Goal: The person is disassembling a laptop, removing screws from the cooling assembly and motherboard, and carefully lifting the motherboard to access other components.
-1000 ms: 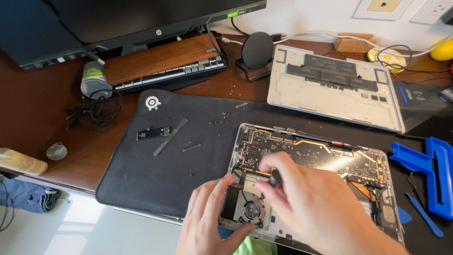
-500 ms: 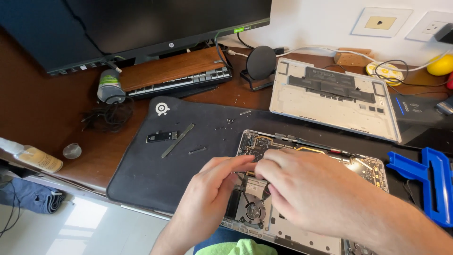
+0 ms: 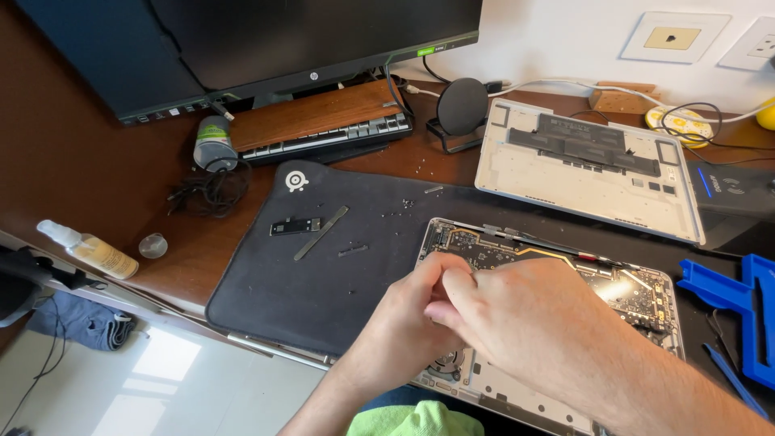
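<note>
Broadly, a dark wooden desk (image 3: 73, 169) carries everything, with a black monitor (image 3: 266, 40) at its back edge and a keyboard (image 3: 327, 139) on a wooden stand beneath it. A black mat (image 3: 355, 266) covers the desk's middle. On the mat's right part lies an opened laptop (image 3: 638, 295), its circuit board exposed; its detached silver bottom cover (image 3: 585, 165) rests behind it, inner side up. Both hands meet over the laptop's left half: the right hand (image 3: 529, 319) lies across the board, fingers curled toward the left hand (image 3: 412, 311), whose fingertips pinch together against them. Whether either grips anything, I cannot tell. A blue plastic tool holder (image 3: 739, 303) sits at the far right. Left of the hands, on the mat, lie a grey metal strip (image 3: 321, 232), a small black module (image 3: 295, 227) and scattered tiny screws (image 3: 395, 211).
</note>
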